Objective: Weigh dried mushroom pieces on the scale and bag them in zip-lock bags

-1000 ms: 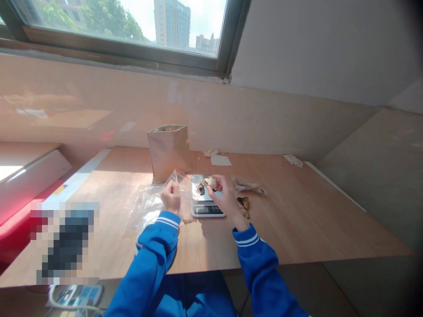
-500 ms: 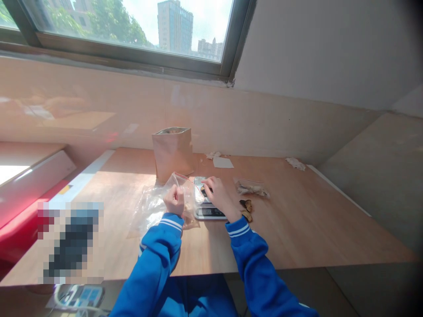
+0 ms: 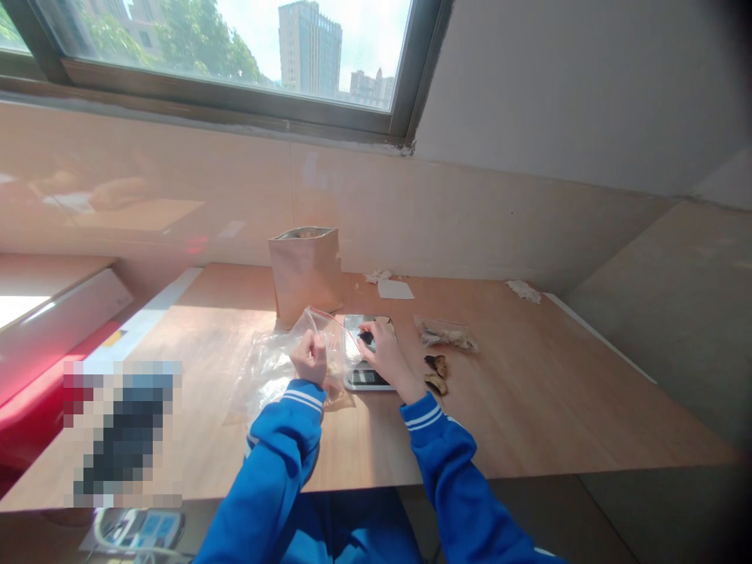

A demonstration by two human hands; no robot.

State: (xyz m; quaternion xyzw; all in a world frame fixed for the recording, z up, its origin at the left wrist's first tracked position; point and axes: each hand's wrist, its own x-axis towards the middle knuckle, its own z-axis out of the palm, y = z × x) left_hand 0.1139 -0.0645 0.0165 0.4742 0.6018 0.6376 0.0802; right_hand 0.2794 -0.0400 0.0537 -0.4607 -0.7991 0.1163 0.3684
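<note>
Clear plastic zip bag (image 3: 267, 368), thin and crumpled, lies on the wooden table (image 3: 529, 407), its red-lined mouth (image 3: 332, 329) slanting up toward the steel-topped digital scale (image 3: 365, 379). The left hand (image 3: 309, 357) is bunched, pinching the bag near that mouth. The right hand (image 3: 388, 352) curves over the scale's platform, its fingertips (image 3: 363, 327) at a dark piece (image 3: 368, 338) (gripped or only touched, I cannot tell). Behind stands an upright kraft-paper pouch (image 3: 305, 274), foil-lined, while wrinkled brown dried slices (image 3: 435, 374) lie just right of the scale, near a small filled zip bag (image 3: 445, 335).
</note>
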